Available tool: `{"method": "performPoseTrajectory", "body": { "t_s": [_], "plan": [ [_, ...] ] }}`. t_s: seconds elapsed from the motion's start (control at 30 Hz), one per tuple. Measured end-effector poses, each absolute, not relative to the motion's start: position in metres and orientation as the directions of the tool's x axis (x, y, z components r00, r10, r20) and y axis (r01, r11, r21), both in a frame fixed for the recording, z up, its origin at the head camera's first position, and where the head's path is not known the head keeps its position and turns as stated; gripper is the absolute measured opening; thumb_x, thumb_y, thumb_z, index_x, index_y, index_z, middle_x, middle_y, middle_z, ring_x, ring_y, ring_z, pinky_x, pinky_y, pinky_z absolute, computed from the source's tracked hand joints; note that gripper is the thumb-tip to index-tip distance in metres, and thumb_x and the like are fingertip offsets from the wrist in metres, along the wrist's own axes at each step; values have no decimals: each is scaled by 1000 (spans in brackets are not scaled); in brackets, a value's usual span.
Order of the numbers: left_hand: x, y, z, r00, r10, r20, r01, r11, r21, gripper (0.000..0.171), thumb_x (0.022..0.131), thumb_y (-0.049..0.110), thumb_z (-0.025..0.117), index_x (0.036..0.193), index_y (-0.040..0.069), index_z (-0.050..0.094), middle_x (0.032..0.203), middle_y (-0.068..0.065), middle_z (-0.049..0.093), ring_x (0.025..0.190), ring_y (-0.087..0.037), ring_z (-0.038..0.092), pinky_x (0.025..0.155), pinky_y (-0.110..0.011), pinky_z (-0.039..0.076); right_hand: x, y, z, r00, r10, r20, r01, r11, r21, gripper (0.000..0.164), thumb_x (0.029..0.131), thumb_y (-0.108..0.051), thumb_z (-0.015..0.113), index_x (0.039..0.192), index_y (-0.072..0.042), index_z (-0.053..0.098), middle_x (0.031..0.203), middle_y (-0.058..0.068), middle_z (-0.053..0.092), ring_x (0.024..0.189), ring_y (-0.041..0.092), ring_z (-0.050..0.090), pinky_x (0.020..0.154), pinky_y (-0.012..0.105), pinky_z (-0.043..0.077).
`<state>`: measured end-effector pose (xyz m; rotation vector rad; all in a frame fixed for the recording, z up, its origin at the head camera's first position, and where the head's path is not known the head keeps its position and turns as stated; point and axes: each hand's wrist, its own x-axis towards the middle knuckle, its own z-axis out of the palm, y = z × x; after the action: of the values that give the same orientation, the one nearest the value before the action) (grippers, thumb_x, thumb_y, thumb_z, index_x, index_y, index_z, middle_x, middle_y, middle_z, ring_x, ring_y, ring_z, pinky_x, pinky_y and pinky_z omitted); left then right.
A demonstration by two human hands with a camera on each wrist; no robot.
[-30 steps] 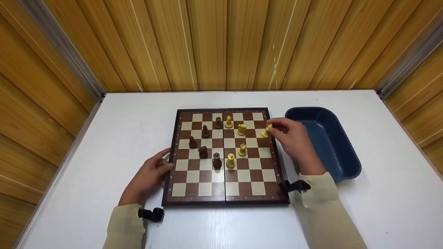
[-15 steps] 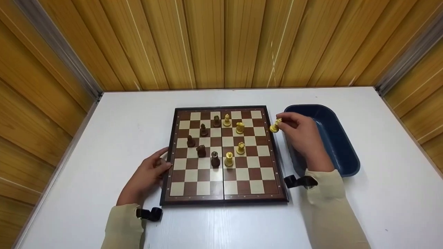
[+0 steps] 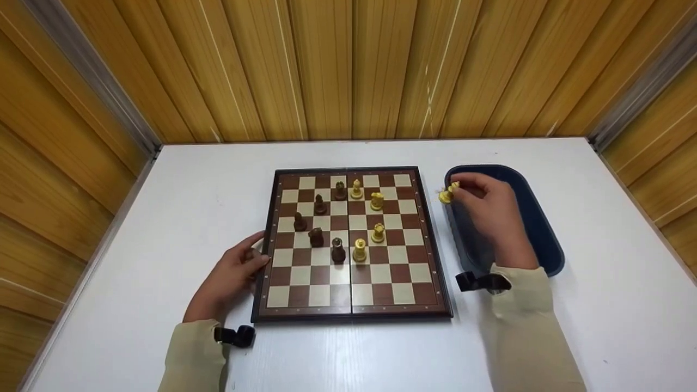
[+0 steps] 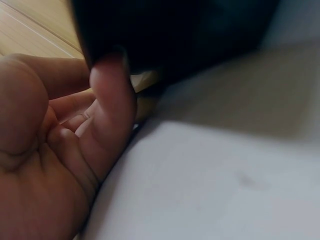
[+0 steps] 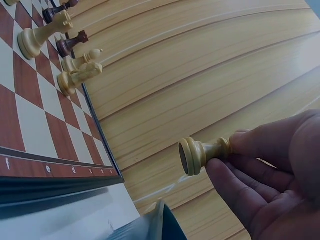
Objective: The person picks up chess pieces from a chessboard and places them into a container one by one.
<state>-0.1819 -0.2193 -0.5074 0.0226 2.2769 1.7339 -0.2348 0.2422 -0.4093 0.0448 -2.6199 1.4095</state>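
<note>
My right hand (image 3: 487,209) pinches a cream chess piece (image 3: 446,195) by its upper part. In the right wrist view its round, dark-bottomed base points away from the fingers, and the fingertips hide its top. The head view has the piece overlapping the left rim of a dark blue tub (image 3: 547,239). At the left side of the chessboard (image 3: 392,296), my left hand (image 3: 234,272) holds the frame edge between thumb and curled fingers. Standing on the board are several dark and cream pieces, among them a dark knight (image 3: 316,237), a cream knight (image 3: 377,201) and a cream rook (image 3: 378,233).
Board and tub sit side by side on a white table (image 3: 207,179), a narrow strip of tabletop between them. Wood-look panels (image 3: 326,71) rise behind and at both sides. Each wrist wears a black camera strap.
My right hand has carried the cream piece off the board's right edge, rightward to the tub's rim. The left hand stays at the board's left edge. The head view has shifted slightly.
</note>
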Motion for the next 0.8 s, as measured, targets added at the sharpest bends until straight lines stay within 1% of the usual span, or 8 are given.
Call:
{"method": "performPoseTrajectory", "body": {
  "t_s": [0.13,0.27,0.37,0.47,0.67,0.8],
  "plan": [
    [-182,-219,-506,-961,186,-207,-147,292,945,58,98,15,57,151,20,34,91,-10,58,66,-17,59,56,-35,56,-234,249,-408,-986,83,144,-73,562,-824,31,96,-23,62,124,-11,65,123,10,64,108,12,61,83,12,49],
    [-183,-219,-506,-957,212,-197,-131,290,948,58,98,13,56,151,16,33,90,-10,58,64,-15,59,54,-33,56,-233,255,-407,-985,113,132,-50,541,-840,34,96,-26,62,126,-10,64,123,10,64,105,7,62,84,14,50],
    [-184,-219,-506,-955,221,-196,-130,284,950,57,98,12,55,151,15,33,88,-9,58,63,-13,58,52,-31,55,-232,260,-405,-982,132,135,-48,517,-855,36,95,-27,63,126,-8,64,120,11,65,99,2,63,82,13,50],
    [-184,-219,-506,-955,217,-202,-136,285,949,58,98,12,56,151,15,33,89,-8,58,63,-13,57,52,-31,54,-231,264,-404,-978,157,137,-40,503,-863,35,95,-26,63,124,-8,65,119,9,65,96,-1,62,80,11,50],
    [-183,-218,-505,-958,193,-213,-149,300,942,58,98,12,56,151,17,34,91,-10,59,64,-15,59,53,-32,55,-230,272,-404,-974,187,131,-17,510,-860,34,95,-26,63,124,-9,65,118,8,66,96,-2,61,80,10,49],
    [-183,-218,-505,-959,192,-207,-146,291,946,58,98,12,56,151,15,33,90,-10,59,64,-14,59,53,-31,55,-231,276,-404,-972,198,125,-9,501,-865,34,94,-25,63,125,-8,65,116,7,66,94,-3,62,79,10,50]
  ]
}}
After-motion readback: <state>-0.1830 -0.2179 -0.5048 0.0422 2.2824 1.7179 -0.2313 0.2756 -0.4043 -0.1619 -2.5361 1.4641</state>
